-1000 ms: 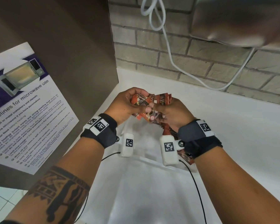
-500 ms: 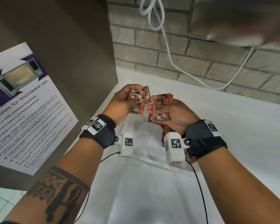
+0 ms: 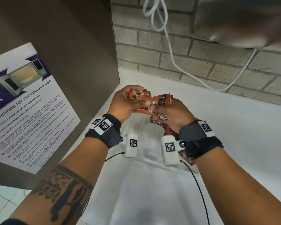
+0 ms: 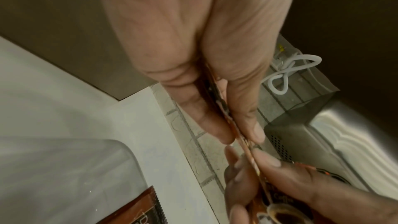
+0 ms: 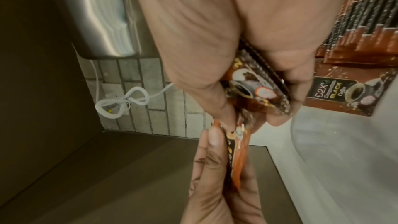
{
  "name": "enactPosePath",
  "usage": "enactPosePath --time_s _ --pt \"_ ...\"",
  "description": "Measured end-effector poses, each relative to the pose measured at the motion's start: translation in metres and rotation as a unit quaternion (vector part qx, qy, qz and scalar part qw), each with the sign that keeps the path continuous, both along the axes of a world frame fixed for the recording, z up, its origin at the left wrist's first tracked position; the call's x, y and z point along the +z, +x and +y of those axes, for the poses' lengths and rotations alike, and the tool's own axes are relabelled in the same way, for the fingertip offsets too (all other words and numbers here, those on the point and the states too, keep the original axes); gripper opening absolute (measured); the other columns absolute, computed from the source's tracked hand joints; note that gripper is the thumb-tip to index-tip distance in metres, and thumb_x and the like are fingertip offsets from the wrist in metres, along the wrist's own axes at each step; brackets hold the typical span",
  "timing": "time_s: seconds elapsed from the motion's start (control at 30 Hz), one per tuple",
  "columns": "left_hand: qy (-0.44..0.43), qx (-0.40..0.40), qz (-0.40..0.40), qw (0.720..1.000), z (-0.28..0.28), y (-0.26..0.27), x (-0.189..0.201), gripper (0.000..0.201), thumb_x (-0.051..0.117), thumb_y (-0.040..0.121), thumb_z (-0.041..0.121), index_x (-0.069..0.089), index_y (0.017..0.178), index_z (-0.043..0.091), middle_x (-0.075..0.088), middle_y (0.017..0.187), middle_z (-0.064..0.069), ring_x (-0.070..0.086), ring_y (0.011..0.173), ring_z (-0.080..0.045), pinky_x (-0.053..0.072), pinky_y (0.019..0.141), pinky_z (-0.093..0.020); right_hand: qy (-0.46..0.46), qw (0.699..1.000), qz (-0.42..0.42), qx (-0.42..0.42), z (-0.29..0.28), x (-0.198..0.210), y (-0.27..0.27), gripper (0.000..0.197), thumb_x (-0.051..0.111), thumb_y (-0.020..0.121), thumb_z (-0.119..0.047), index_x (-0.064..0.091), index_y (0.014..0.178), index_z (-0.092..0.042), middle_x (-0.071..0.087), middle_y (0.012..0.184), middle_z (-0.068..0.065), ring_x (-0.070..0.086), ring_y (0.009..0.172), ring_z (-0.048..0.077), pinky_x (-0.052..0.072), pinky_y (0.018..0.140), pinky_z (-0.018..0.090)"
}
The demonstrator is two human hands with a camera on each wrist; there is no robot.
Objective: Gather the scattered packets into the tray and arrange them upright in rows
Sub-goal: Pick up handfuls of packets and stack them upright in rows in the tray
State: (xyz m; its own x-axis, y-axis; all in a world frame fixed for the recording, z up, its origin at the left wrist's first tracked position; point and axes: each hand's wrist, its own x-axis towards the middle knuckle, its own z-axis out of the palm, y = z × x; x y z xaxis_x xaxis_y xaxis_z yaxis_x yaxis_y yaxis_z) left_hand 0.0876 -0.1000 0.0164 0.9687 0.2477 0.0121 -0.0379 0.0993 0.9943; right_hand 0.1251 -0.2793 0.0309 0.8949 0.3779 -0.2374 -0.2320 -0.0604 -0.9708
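Half a second ago the two hands were apart; now they are together again, fingertips touching over the back left corner of the white surface (image 3: 233, 127). The left hand (image 3: 128, 103) pinches some coffee packets (image 3: 139, 96) between thumb and fingers, and the right hand (image 3: 172, 114) grips a thicker bundle of packets (image 3: 165, 99). Under the wrists stands the clear tray (image 3: 146, 159), with a row of packets (image 3: 169, 130) along its right side. A brown panel (image 3: 71, 62) closes the left edge and the brick wall (image 3: 201, 65) the back edge; the surface to the right is open.
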Motion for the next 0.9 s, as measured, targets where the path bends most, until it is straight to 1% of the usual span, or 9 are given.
enactPosePath --time_s 0.1,0.23,0.37,0.5,0.57,0.67,0.73,0.8,0.9 --pt "0.011 0.023 -0.011 1.0 -0.002 0.004 0.0 0.049 0.089 0.068 -0.003 0.068 0.11 0.011 0.073 0.095 -0.005 0.071 0.086 -0.02 0.062 0.073 -0.041 -0.03 0.998 0.022 0.051 -0.002 0.002 -0.003 0.025 0.075 0.082 -0.002 0.07 0.106 0.005 0.069 0.102 0.033 0.064 0.08 0.032 0.058 0.081 0.045" --pt "0.063 -0.016 -0.032 0.997 -0.009 0.005 0.002 0.056 0.092 0.061 -0.005 0.067 0.11 0.007 0.073 0.096 -0.001 0.07 0.085 -0.014 0.06 0.081 -0.032 -0.046 0.987 0.079 0.134 -0.001 0.002 -0.005 0.035 0.078 0.078 0.002 0.07 0.111 0.004 0.072 0.103 0.024 0.067 0.072 0.019 0.055 0.071 0.03" --pt "0.083 -0.039 -0.035 0.995 -0.016 0.004 0.004 0.056 0.093 0.064 0.001 0.067 0.114 0.004 0.073 0.102 -0.007 0.07 0.089 -0.016 0.06 0.086 -0.033 -0.003 0.987 0.102 0.124 -0.001 0.0 -0.005 0.038 0.075 0.083 -0.002 0.067 0.12 -0.003 0.07 0.117 0.02 0.068 0.105 0.032 0.053 0.096 0.046" --pt "0.065 -0.013 -0.021 0.998 -0.009 0.005 0.006 0.022 0.061 0.098 -0.001 0.065 0.117 0.009 0.071 0.103 -0.011 0.069 0.088 -0.021 0.062 0.073 -0.037 0.051 0.988 0.109 0.101 -0.006 0.003 -0.003 0.028 0.059 0.09 0.005 0.065 0.118 0.003 0.068 0.117 0.027 0.068 0.107 0.038 0.049 0.101 0.054" --pt "0.05 -0.014 -0.01 0.999 0.0 0.005 0.006 0.038 0.048 0.097 -0.013 0.063 0.119 0.014 0.068 0.111 -0.013 0.07 0.093 -0.025 0.061 0.071 -0.036 0.069 0.99 0.11 0.052 -0.008 0.005 0.001 0.032 0.057 0.091 0.007 0.061 0.122 0.003 0.071 0.108 0.022 0.071 0.1 0.034 0.053 0.094 0.051" --pt "0.065 -0.047 -0.01 0.997 0.008 0.0 0.007 0.05 0.061 0.092 -0.012 0.057 0.126 0.024 0.066 0.109 -0.013 0.069 0.09 -0.026 0.059 0.069 -0.038 0.038 0.998 0.037 -0.04 -0.005 0.009 0.007 0.036 0.067 0.091 -0.006 0.057 0.126 -0.002 0.068 0.085 0.011 0.065 0.073 0.023 0.05 0.076 0.04" --pt "0.076 -0.085 0.004 0.993 0.008 -0.003 0.009 0.062 0.072 0.087 -0.008 0.051 0.131 0.029 0.066 0.101 -0.01 0.069 0.086 -0.024 0.06 0.067 -0.037 0.009 0.998 -0.03 -0.06 -0.002 0.01 0.009 0.04 0.076 0.087 -0.017 0.058 0.121 -0.005 0.067 0.082 0.009 0.064 0.069 0.017 0.051 0.069 0.03" --pt "0.088 -0.105 0.019 0.99 0.008 -0.004 0.009 0.069 0.078 0.082 -0.004 0.048 0.135 0.029 0.07 0.096 -0.008 0.071 0.085 -0.024 0.061 0.066 -0.037 0.001 0.997 -0.064 -0.051 0.001 0.013 0.01 0.04 0.078 0.085 -0.014 0.059 0.118 -0.005 0.068 0.084 0.008 0.067 0.065 0.01 0.055 0.062 0.024" --pt "0.073 -0.081 0.02 0.994 0.009 -0.005 0.009 0.066 0.082 0.08 -0.002 0.05 0.133 0.023 0.073 0.102 -0.01 0.072 0.09 -0.027 0.062 0.069 -0.038 0.0 0.998 -0.046 -0.034 0.002 0.012 0.013 0.038 0.078 0.083 -0.005 0.064 0.118 -0.006 0.069 0.086 0.011 0.068 0.067 0.018 0.058 0.076 0.043"
